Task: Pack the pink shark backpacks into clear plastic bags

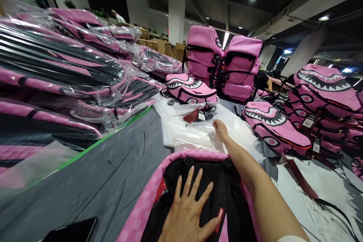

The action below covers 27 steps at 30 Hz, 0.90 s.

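Observation:
A pink checkered backpack [147, 200] lies in front of me with its black back panel and straps facing up. My left hand [187, 208] rests flat on that panel, fingers spread, the thumb beside a small red label [219, 219]. Beyond the backpack is a pile of thin, whitish plastic bags [238, 136]. Over this pile reaches my right hand [220, 129], its fingers pinched together at the bag film. Just past it, on the pile, sits another pink backpack [193, 87] with a shark-mouth print and a black hang tag [201, 115].
Plastic-wrapped pink backpacks [70, 60] are heaped at the left, beyond a green edge strip [104, 138]. Upright pink backpacks [241, 64] stand behind. More shark-print backpacks [323, 90] are stacked right, near white sheets [320, 185]. A dark phone [72, 230] lies lower left. Another person's arm [269, 83] shows behind.

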Each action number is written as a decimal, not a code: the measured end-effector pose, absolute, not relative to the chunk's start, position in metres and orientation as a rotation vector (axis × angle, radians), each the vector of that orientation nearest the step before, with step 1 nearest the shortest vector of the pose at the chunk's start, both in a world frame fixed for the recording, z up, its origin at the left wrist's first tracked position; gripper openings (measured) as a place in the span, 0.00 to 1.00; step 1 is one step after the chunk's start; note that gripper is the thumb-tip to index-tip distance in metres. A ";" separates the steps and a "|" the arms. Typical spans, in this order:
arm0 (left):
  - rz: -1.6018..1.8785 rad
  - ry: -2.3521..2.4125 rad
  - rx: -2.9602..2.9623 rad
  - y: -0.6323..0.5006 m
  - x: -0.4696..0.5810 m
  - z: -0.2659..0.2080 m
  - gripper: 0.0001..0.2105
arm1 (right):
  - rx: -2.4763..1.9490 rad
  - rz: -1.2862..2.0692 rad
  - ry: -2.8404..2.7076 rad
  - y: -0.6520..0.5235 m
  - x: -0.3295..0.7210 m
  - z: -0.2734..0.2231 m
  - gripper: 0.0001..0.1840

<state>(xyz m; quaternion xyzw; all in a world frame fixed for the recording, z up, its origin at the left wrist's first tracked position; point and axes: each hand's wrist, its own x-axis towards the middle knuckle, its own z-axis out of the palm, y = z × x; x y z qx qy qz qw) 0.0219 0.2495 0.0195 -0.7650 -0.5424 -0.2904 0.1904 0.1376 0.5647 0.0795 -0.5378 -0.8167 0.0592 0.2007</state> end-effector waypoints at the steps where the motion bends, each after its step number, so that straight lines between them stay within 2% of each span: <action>1: -0.830 -1.529 -2.155 0.250 0.022 0.018 0.39 | -1.503 0.127 -2.234 0.561 0.136 0.089 0.13; 4: -0.851 -1.532 -2.144 0.252 0.024 0.011 0.39 | -1.460 0.023 -2.140 0.545 0.132 0.132 0.17; 9: -0.929 -1.569 -2.207 0.260 0.023 0.002 0.35 | -1.225 -0.128 -2.181 0.479 0.147 0.229 0.08; 12: -0.980 -1.605 -2.303 0.265 0.022 0.003 0.33 | -0.984 -0.047 -2.239 0.410 0.165 0.283 0.09; 15: -1.209 -1.665 -2.278 0.258 0.032 0.020 0.38 | -0.841 0.170 -2.245 0.329 0.179 0.320 0.12; 17: -1.561 -1.712 -2.220 0.239 0.045 0.044 0.47 | -0.823 0.300 -2.265 0.278 0.182 0.332 0.13; 19: -2.078 -1.779 -2.129 0.210 0.061 0.074 0.52 | -0.816 0.360 -2.320 0.237 0.177 0.335 0.13; 20: -2.394 -1.810 -2.088 0.193 0.068 0.090 0.51 | -0.807 0.370 -2.355 0.222 0.172 0.333 0.12; 22: -3.121 -1.806 -1.926 0.160 0.078 0.116 0.43 | -0.795 0.399 -2.429 0.201 0.159 0.322 0.12; 24: -3.794 -1.580 -1.597 0.131 0.081 0.129 0.35 | -0.815 0.443 -2.488 0.190 0.147 0.301 0.11; 25: -4.003 -1.461 -1.385 0.118 0.079 0.130 0.33 | -0.835 0.450 -2.510 0.186 0.142 0.289 0.12; 27: -4.142 -1.397 -1.009 0.095 0.073 0.126 0.30 | -0.881 0.425 -2.545 0.181 0.137 0.263 0.12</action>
